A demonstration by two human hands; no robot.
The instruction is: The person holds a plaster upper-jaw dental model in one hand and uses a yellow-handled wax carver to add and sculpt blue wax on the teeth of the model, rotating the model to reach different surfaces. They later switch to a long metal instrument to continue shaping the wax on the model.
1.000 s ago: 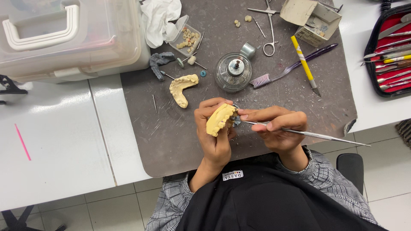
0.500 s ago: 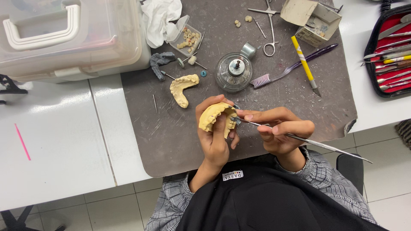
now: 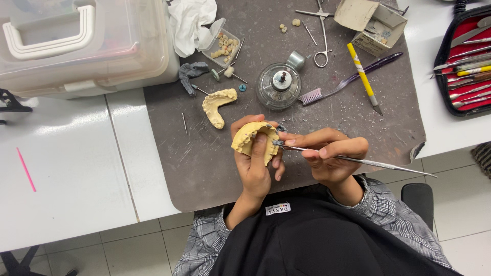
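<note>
My left hand (image 3: pixel 255 163) grips a yellow plaster dental cast (image 3: pixel 246 140) over the grey mat (image 3: pixel 204 168), thumb across its arch. My right hand (image 3: pixel 330 156) holds a thin metal carving instrument (image 3: pixel 368 162) like a pen, its tip touching the cast's right edge. A second yellow cast (image 3: pixel 217 105) lies on the mat just above and to the left of my hands.
A glass spirit lamp (image 3: pixel 279 86), purple toothbrush (image 3: pixel 348 82), yellow-handled knife (image 3: pixel 362 74), scissors-like forceps (image 3: pixel 322 30), small cardboard box (image 3: pixel 371 20) and a dish of loose teeth (image 3: pixel 222 45) sit on the mat. Clear plastic case (image 3: pixel 82 46) at left, red instrument kit (image 3: pixel 468 61) at right.
My left hand has turned the cast so its arch faces more upward. The instrument tip has stayed at the cast's right edge, with its handle shifting slightly.
</note>
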